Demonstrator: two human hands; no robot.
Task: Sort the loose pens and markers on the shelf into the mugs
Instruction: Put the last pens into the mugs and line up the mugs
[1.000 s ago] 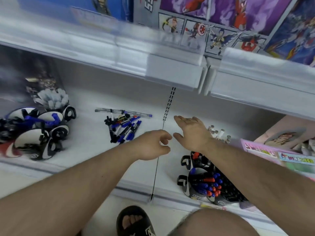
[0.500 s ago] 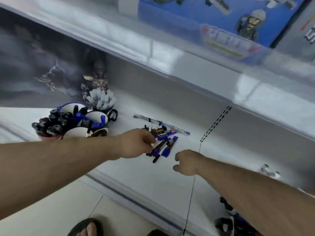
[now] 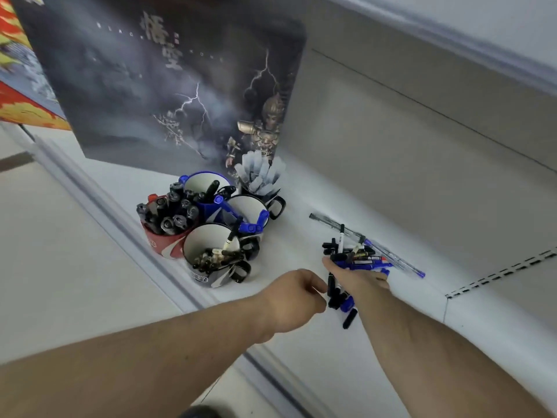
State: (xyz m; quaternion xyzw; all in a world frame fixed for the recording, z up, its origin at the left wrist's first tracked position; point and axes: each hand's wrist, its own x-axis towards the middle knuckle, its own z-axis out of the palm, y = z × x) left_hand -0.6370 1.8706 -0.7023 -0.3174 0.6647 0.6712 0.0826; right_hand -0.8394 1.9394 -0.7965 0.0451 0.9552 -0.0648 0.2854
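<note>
Right hand (image 3: 358, 277) lies over the near edge of the loose pens and markers (image 3: 355, 257) on the shelf (image 3: 301, 236), its fingers hidden, so I cannot tell its grip; left hand (image 3: 294, 298), loosely curled and empty, hovers just left. Light, stiff and slippery, they should lift best pinched mid-barrel, a few together. Beyond-left stand five mugs (image 3: 217, 251); the pile's count is unclear.

Two large pale Chinese characters, 悟空, are printed one above the other at about twelve o'clock on the tall dark storm-and-lightning cardboard box (image 3: 168, 86) standing at the back of the shelf. Small spaced Latin letters run across them but are too blurred to be read. A white logo on the nearest black-and-white ceramic mug (image 3: 208, 263) cannot be made out.
</note>
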